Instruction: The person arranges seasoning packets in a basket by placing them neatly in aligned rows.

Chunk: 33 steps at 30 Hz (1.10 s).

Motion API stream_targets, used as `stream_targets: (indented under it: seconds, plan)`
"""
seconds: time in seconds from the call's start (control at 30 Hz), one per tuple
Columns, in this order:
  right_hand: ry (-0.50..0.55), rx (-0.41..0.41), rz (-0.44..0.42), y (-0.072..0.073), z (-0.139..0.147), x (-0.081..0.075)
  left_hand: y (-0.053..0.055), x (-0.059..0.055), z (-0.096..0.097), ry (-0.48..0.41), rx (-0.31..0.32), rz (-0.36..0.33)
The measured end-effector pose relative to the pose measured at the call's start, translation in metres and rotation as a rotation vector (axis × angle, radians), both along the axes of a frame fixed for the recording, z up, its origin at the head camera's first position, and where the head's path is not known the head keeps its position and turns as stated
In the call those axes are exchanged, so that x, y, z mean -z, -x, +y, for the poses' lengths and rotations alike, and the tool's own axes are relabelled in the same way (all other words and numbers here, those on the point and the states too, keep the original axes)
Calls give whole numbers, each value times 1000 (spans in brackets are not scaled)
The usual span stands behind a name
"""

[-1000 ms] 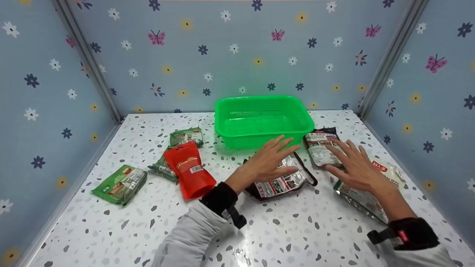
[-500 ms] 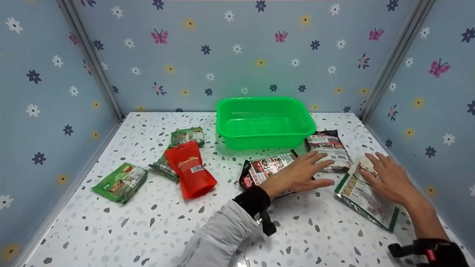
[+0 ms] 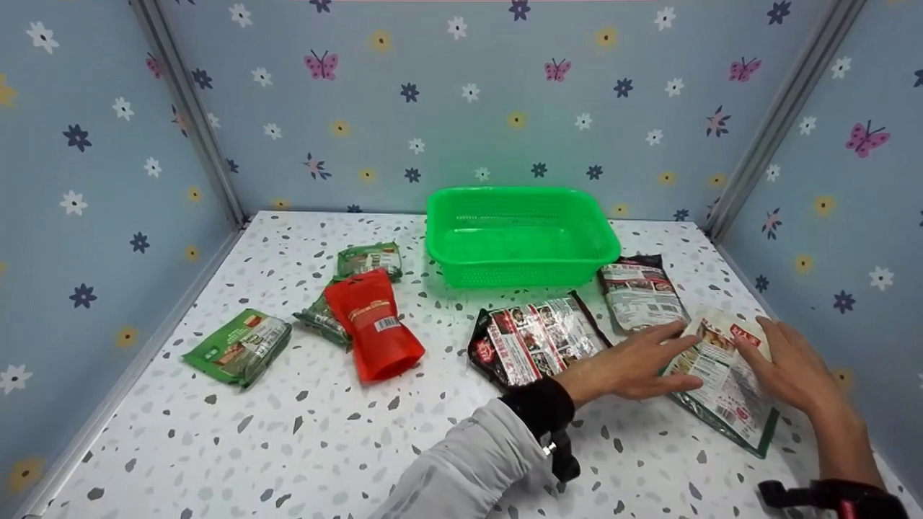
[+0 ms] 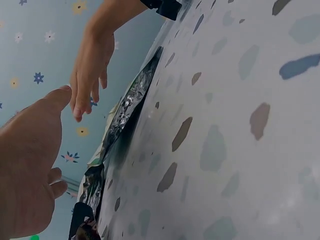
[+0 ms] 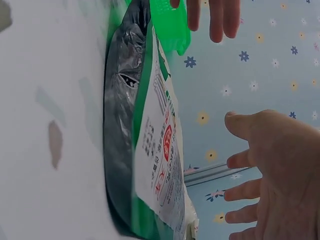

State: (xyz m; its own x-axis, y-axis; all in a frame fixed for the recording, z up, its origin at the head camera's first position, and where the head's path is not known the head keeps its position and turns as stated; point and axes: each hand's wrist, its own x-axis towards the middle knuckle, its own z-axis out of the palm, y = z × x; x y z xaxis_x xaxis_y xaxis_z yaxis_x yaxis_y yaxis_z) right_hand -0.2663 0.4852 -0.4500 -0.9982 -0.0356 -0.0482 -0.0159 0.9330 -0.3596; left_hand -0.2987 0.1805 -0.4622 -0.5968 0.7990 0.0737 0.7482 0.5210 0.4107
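Observation:
Both hands hover on either side of a white snack pouch with green edges [image 3: 721, 414], which lies on the speckled table at the right. My left hand [image 3: 627, 366] reaches over its left side with extended fingers. At its right side is my right hand [image 3: 797, 375], fingers extended and thumb toward the pouch. In the right wrist view a gap separates the right hand [image 5: 285, 165] from the printed face of the pouch [image 5: 160, 165]. Neither hand holds anything. Partly behind the left wrist lies a black, red and white packet [image 3: 533, 335].
A green plastic basket [image 3: 523, 274] stands at the back. Another dark-topped packet [image 3: 638, 292] lies by its right front corner. On the left are a red pouch [image 3: 375, 328], a green packet [image 3: 241, 349] and two smaller green packets, one partly under the red pouch. Patterned walls enclose three sides.
My left hand has moved right from over the black packet to the white pouch. The right hand has shifted right and down to the pouch's far side. The packets stay put.

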Motion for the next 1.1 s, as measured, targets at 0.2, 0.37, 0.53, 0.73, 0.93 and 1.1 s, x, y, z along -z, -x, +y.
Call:
stream_targets:
  seconds: [0.2, 0.37, 0.53, 0.73, 0.93, 1.1]
  plan:
    - [10, 49, -45, -4, 13, -1, -7, 7, 14, -62, -45, -119]
    - [-2, 71, -85, -5, 18, -2, -10, 10, 19, -84, -88, -177]
    - [10, 63, -106, -8, 19, 0, -10, 13, 25, -171, -182, -221]
    - [41, 101, -171, -8, 19, 2, -11, 16, 23, -385, -369, -462]
    - [49, 105, -147, -7, 21, 7, -14, 18, 21, -440, -414, -535]
    - [102, 160, -126, -7, 24, 10, -18, 19, 19, -443, -393, -542]
